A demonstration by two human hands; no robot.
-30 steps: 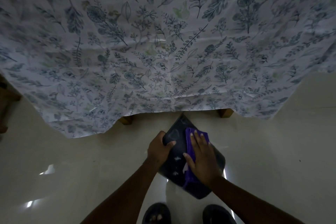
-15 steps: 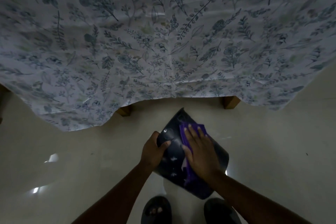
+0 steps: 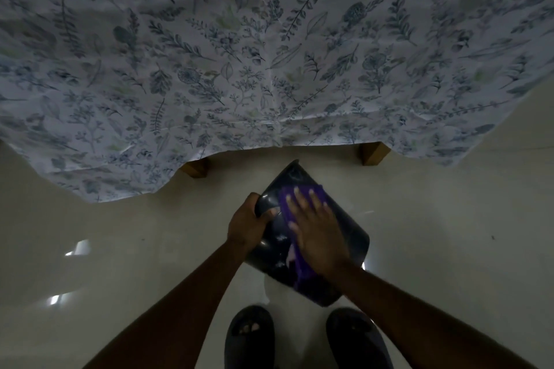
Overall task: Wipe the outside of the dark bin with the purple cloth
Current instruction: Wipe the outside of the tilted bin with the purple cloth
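Dim light, looking straight down. Dark bin (image 3: 344,228) is tipped on its side above the pale glossy floor (image 3: 120,249), just in front of the person's feet, its broad outer wall facing up at the camera w/ small pale marks printed on it. Can't tell if it touches the floor or is held clear.

Left hand (image 3: 247,223) is clamped round the bin's left edge — thumb curled onto the upper face, the other fingers hidden round the side. Right hand (image 3: 316,231) lies flat on the wall, palm down, fingers spread and pointing away from the body, pressing the purple cloth (image 3: 299,266) against the bin. Cloth shows past the fingertips at the far end and trails out under the wrist toward the near corner; the middle of it is covered by the hand.

Two dark slippers (image 3: 250,335) at the bottom of the view, one either side of the bin's near corner, toes showing in the left one.

Beyond the bin — a white tablecloth w/ blue-grey leaf print (image 3: 269,54) hangs down, filling the upper half. Two wooden legs (image 3: 373,154) peek out under its hem, just past the bin's far end.
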